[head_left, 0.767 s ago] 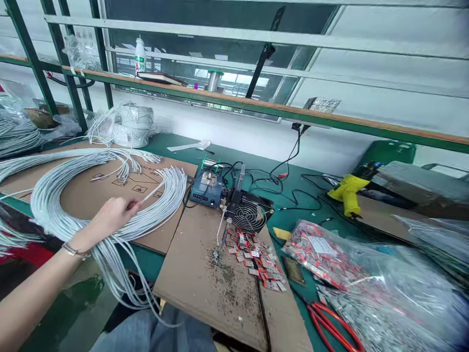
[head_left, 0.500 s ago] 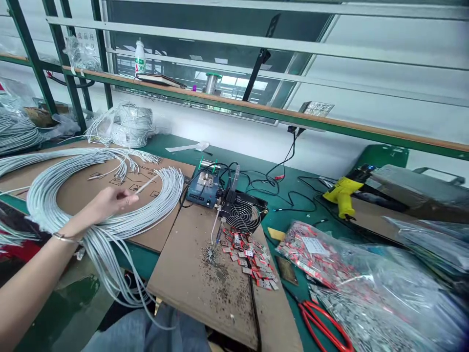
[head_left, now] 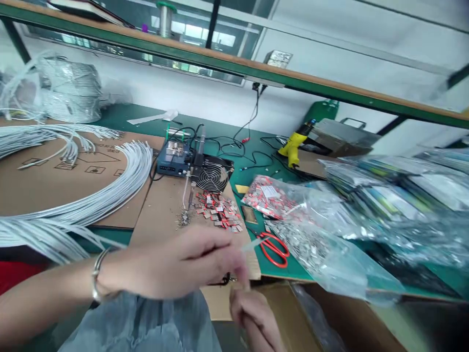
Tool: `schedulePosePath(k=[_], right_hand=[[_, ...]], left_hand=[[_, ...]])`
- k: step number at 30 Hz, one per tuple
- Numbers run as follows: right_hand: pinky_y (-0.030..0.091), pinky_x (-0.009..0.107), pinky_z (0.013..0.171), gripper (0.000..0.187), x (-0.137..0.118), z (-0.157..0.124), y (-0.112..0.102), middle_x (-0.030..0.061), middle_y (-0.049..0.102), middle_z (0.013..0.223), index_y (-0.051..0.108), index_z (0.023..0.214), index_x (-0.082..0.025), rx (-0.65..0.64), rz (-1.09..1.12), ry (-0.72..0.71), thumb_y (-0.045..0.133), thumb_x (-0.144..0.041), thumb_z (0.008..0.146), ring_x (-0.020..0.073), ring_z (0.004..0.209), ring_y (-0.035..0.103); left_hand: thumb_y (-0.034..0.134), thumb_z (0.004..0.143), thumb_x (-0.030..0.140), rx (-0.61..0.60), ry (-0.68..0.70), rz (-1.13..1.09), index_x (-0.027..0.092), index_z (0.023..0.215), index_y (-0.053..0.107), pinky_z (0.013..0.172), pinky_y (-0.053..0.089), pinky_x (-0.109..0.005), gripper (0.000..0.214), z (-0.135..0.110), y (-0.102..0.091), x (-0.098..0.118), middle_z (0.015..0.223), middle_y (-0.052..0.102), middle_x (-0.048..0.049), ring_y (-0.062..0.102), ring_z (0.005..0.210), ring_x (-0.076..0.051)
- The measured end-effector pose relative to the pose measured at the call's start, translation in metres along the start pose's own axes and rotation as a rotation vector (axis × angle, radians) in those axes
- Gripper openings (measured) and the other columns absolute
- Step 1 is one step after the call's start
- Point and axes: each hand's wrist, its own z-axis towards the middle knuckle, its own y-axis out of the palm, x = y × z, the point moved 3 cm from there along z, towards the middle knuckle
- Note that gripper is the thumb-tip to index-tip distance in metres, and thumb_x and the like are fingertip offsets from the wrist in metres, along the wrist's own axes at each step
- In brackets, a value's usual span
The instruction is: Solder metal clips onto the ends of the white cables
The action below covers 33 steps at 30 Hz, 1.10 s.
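My left hand (head_left: 183, 266) reaches across in front of me at the near edge of the bench, blurred by motion. Its fingers are pinched on a thin white wire (head_left: 253, 244), whose tip sticks out to the right. My right hand (head_left: 256, 318) comes up from below, its fingertips close under the left hand's; it is too smeared to read. A big bundle of grey-white wires (head_left: 110, 195) curves over a cardboard sheet on the left.
A blue soldering station (head_left: 172, 159) and a small black fan (head_left: 212, 176) stand mid-bench, with red-and-silver parts (head_left: 218, 212) on cardboard in front. Red-handled scissors (head_left: 274, 247), clear bags of parts (head_left: 330, 234) and a yellow tool (head_left: 293, 144) lie to the right. An open cardboard box (head_left: 330, 322) sits below.
My left hand has left the wire bundle and swung right and toward me with one wire in it. My right hand has come into view. The view has turned right and down.
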Motion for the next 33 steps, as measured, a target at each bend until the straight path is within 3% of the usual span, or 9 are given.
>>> schedulePosePath(k=[4,6,8,13,19,23,28,31,33], right_hand=[[0.043,0.024,0.057,0.020,-0.010,0.010,0.024,0.0014,0.058,0.072,0.057,0.106,-0.025,0.062,0.196,0.108,0.044,-0.028,0.091,0.0147,0.064,0.054],[0.044,0.025,0.063,0.025,-0.014,0.015,0.034,0.0006,0.059,0.077,0.055,0.112,-0.028,0.059,0.288,0.120,0.051,-0.026,0.087,0.0144,0.068,0.055],[0.043,0.025,0.064,0.020,-0.018,0.022,0.043,-0.0004,0.059,0.074,0.061,0.103,-0.027,0.045,0.335,0.125,0.057,-0.023,0.083,0.0137,0.067,0.054],[0.039,0.024,0.056,0.005,-0.020,0.033,0.054,-0.0015,0.057,0.062,0.065,0.081,-0.021,0.029,0.383,0.188,0.061,-0.018,0.078,0.0116,0.057,0.049],[0.037,0.023,0.052,0.006,-0.016,0.027,0.055,-0.0018,0.054,0.059,0.061,0.069,-0.019,0.026,0.442,0.279,0.062,-0.015,0.074,0.0108,0.054,0.046],[0.034,0.023,0.050,0.014,-0.010,0.024,0.061,-0.0022,0.050,0.056,0.054,0.061,-0.018,0.049,0.571,0.372,0.064,-0.020,0.071,0.0106,0.052,0.041],[0.027,0.023,0.047,0.034,-0.004,0.031,0.078,-0.0061,0.037,0.047,0.045,0.053,-0.018,0.182,0.933,0.489,0.069,-0.036,0.069,0.0089,0.047,0.033],[0.029,0.023,0.047,0.035,-0.001,0.034,0.075,-0.0083,0.032,0.044,0.045,0.053,-0.019,0.336,1.106,0.509,0.067,-0.036,0.073,0.0075,0.042,0.027],[0.031,0.023,0.048,0.030,-0.002,0.033,0.066,-0.0073,0.036,0.046,0.050,0.055,-0.019,0.400,1.046,0.451,0.066,-0.035,0.075,0.0079,0.043,0.030]], left_hand=[[0.037,0.088,0.053,-0.041,-0.335,-0.385,0.015,0.087,0.059,0.037,0.018,-0.018,0.044,-0.028,0.030,-0.066,0.048,0.042,0.0069,0.025,0.038,-0.005],[0.039,0.086,0.056,0.012,-0.403,-0.384,0.014,0.088,0.058,0.036,0.017,-0.017,0.045,-0.043,0.038,-0.090,0.049,0.048,0.0056,0.024,0.036,-0.004],[0.040,0.086,0.055,0.057,-0.419,-0.312,0.014,0.090,0.057,0.036,0.020,-0.016,0.044,-0.053,0.043,-0.103,0.053,0.053,0.0033,0.027,0.036,-0.003],[0.040,0.088,0.047,0.146,-0.396,-0.129,0.014,0.084,0.060,0.039,0.030,-0.017,0.039,-0.062,0.049,-0.111,0.066,0.059,-0.0015,0.039,0.040,-0.005],[0.049,0.087,0.031,0.342,-0.191,0.207,0.016,0.075,0.066,0.051,0.034,-0.019,0.025,-0.059,0.049,-0.111,0.062,0.055,-0.0010,0.048,0.057,-0.011],[0.054,0.085,0.027,0.418,-0.128,0.196,0.017,0.072,0.065,0.047,0.032,-0.019,0.020,-0.057,0.054,-0.113,0.057,0.053,0.0006,0.046,0.052,-0.010],[0.056,0.084,0.025,0.501,-0.129,0.270,0.018,0.070,0.064,0.047,0.032,-0.021,0.017,-0.056,0.058,-0.109,0.057,0.052,0.0007,0.045,0.051,-0.010],[0.058,0.082,0.027,0.548,-0.136,0.139,0.019,0.069,0.064,0.047,0.033,-0.020,0.017,-0.057,0.056,-0.106,0.055,0.050,0.0015,0.044,0.049,-0.010],[0.059,0.082,0.031,0.546,-0.172,-0.019,0.018,0.069,0.065,0.045,0.034,-0.020,0.019,-0.059,0.054,-0.105,0.056,0.052,0.0014,0.046,0.047,-0.009]])
